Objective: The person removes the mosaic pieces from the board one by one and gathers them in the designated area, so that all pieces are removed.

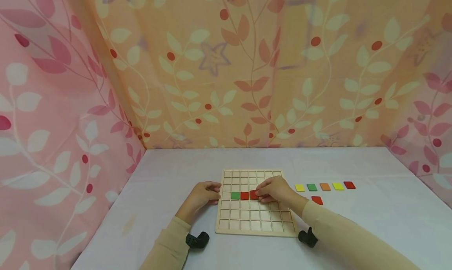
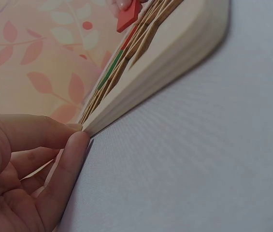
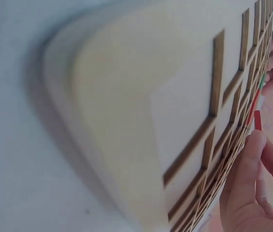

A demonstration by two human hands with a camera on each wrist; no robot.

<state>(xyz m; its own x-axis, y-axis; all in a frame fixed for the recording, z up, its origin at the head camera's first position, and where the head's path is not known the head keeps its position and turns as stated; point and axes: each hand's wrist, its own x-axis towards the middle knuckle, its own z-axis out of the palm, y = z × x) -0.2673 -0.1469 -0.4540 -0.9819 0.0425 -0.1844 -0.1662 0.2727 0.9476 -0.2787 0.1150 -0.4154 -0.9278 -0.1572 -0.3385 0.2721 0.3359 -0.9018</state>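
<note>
A pale wooden grid board point(image 1: 234, 225) lies flat on the table. In one of its rows sit a green square tile point(image 1: 235, 196) and, next to it, a red tile point(image 1: 244, 196). Just right of these, my right hand point(image 1: 277, 189) pinches another red square tile point(image 1: 253, 194) between thumb and fingers. The right wrist view shows that held tile point(image 3: 258, 120) tilted up at the fingertips, close over the grid. My left hand point(image 1: 203, 197) is at the board's left side; in the left wrist view its thumb and forefinger grip the edge.
Right of the board lie a yellow tile point(image 1: 299, 188), a green tile point(image 1: 312, 187), an orange tile point(image 1: 325, 186), another yellow tile point(image 1: 338, 186) and a red tile point(image 1: 349, 185) in a row. One more red tile point(image 1: 317, 200) lies nearer. Patterned cloth point(image 1: 212, 85) hangs behind the white table point(image 1: 169, 164).
</note>
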